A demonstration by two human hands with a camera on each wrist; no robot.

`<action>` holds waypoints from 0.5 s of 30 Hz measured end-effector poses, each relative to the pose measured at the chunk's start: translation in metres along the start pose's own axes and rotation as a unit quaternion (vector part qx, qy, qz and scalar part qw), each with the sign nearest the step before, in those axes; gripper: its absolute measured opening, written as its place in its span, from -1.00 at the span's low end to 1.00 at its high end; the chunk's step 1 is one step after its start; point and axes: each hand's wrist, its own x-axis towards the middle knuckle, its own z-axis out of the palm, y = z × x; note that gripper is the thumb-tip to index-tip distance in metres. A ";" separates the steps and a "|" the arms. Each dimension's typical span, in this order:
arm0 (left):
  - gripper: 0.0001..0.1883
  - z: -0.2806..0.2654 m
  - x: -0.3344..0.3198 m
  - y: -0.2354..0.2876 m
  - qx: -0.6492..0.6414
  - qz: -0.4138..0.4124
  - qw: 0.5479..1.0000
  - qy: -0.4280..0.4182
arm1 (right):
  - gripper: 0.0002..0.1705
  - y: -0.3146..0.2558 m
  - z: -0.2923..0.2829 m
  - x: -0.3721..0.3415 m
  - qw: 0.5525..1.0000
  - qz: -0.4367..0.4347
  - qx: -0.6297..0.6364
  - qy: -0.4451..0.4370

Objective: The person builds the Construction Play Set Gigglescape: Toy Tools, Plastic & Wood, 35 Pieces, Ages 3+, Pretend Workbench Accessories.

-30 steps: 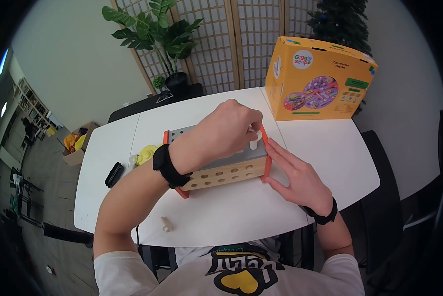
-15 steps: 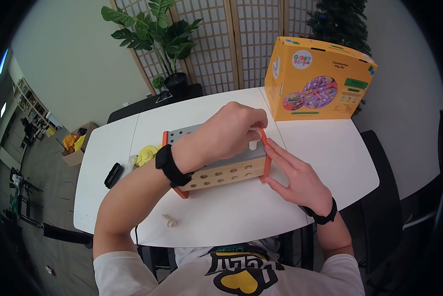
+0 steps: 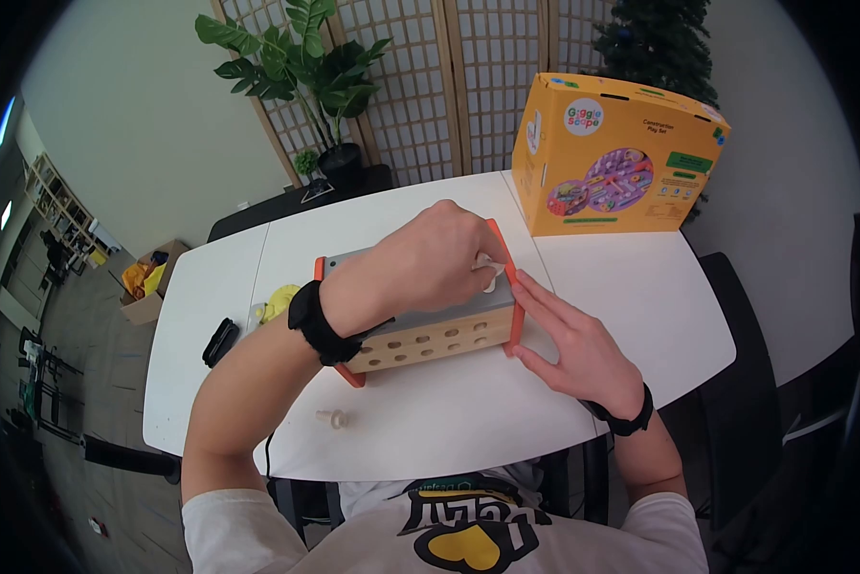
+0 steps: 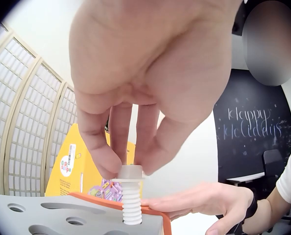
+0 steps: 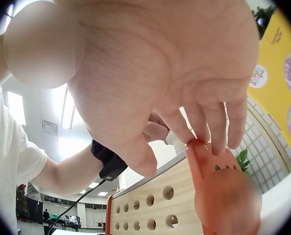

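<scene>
A toy workbench (image 3: 430, 342) with a grey holed top, wooden sides with rows of round holes and orange end panels stands on the table. Over its right end, my left hand (image 3: 425, 258) pinches the head of a white toy screw (image 4: 132, 200) between thumb and fingertips. The screw stands upright, its thread largely showing above a hole in the grey top. My right hand (image 3: 588, 349) lies with straight fingers against the right orange end panel (image 5: 204, 159). A second pale screw (image 3: 334, 419) lies near the table's front edge.
A yellow toy piece (image 3: 279, 301) sits left of the workbench, partly behind my left forearm. Farther left is a black case (image 3: 221, 342). A large yellow toy box (image 3: 631, 158) stands at the back right of the white table (image 3: 640, 287).
My left hand's fingers have shifted and turned about the screw head, and the wrist has moved slightly. The loose screw has rolled a little away from the front edge. The right hand stays put.
</scene>
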 end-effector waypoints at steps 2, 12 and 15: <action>-0.86 0.002 0.000 0.002 0.001 0.007 1.000 0.015 | -0.22 0.000 0.000 0.000 1.000 0.002 0.000 -0.001; -0.75 0.007 0.009 -0.004 -0.010 0.011 0.999 0.042 | -0.24 0.010 -0.001 0.002 1.000 0.003 0.002 -0.002; -0.73 0.009 0.008 -0.007 0.005 0.032 0.999 0.039 | -0.25 0.011 0.000 0.003 1.000 0.000 0.003 0.000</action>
